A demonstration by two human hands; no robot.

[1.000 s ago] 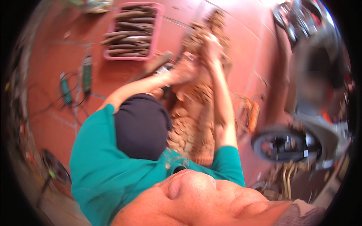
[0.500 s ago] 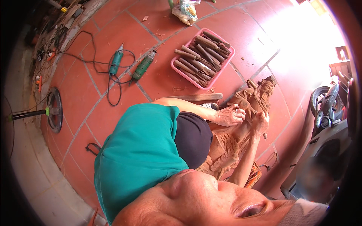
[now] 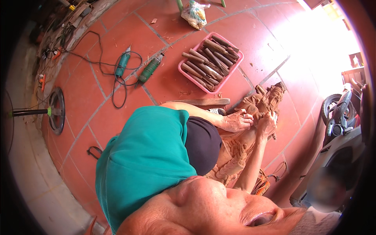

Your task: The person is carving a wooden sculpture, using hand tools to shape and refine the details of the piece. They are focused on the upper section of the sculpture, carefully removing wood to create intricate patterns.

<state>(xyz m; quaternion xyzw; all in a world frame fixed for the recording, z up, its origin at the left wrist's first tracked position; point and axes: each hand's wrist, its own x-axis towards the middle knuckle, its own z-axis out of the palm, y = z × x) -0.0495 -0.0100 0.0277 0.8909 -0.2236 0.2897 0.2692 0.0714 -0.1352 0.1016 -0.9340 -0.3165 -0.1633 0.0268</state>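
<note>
A brown carved wooden sculpture (image 3: 231,156) lies in front of me, its surface cut with deep folds and ridges. My right hand (image 3: 267,123) is closed over its upper part, wrapped round a slim wooden-handled tool (image 3: 273,136) that looks like a carving chisel. Only a short end of that tool sticks out below the fist; its tip is hidden. Beside it my left hand (image 3: 237,120) rests on the sculpture with curled fingers pressed together, close to the right hand. What those left fingers pinch, if anything, does not show.
Beyond the sculpture stands a pink tray (image 3: 182,70) full of wooden-handled tools. Two corded power tools, one teal (image 3: 123,63) and one green (image 3: 150,69), lie left of it. A wooden bar (image 3: 203,102) lies nearer. At right is a motorbike (image 3: 333,156); a plastic bag (image 3: 194,16) sits at the back.
My right hand has shifted slightly up and left with the tool, its fist turning a little. My left hand stays almost in place on the sculpture.
</note>
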